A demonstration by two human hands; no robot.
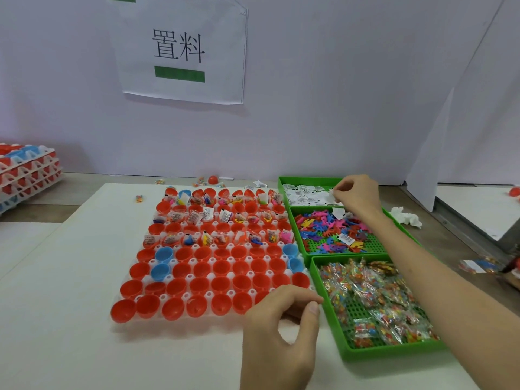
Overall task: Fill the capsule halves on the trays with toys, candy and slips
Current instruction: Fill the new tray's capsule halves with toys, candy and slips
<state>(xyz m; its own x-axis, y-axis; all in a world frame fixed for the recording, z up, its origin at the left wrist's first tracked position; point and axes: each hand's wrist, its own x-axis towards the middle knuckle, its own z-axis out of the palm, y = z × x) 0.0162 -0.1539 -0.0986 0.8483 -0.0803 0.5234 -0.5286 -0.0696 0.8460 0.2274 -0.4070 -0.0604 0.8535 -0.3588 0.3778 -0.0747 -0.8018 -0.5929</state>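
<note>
The pale flat surface (84, 277) before you carries everything. On the wall behind it hangs a white paper sign (180, 49) printed "置料" in black, with a green bar below the characters.

The white plastic tray (209, 294) lies in the middle, with red and blue plastic capsule halves (174, 287) standing open side up. Several far rows hold toys, candy and slips, and the near rows show bare cups.

Just to its right stand three green plastic bins. The far bin (281, 181) holds white printed paper slips (304, 197), but the print is too small to read. The middle bin (298, 235) holds small coloured plastic toys (323, 229). The near bin (337, 342) holds clear candy packets (365, 294).

A stack of loaded trays (28, 170) sits far left.

Your right hand (357, 197) reaches over the far bin and pinches one white slip (332, 194). Your left hand (281, 319) hovers at the tray's near right corner, fingers loosely curled, with nothing seen in it.
</note>
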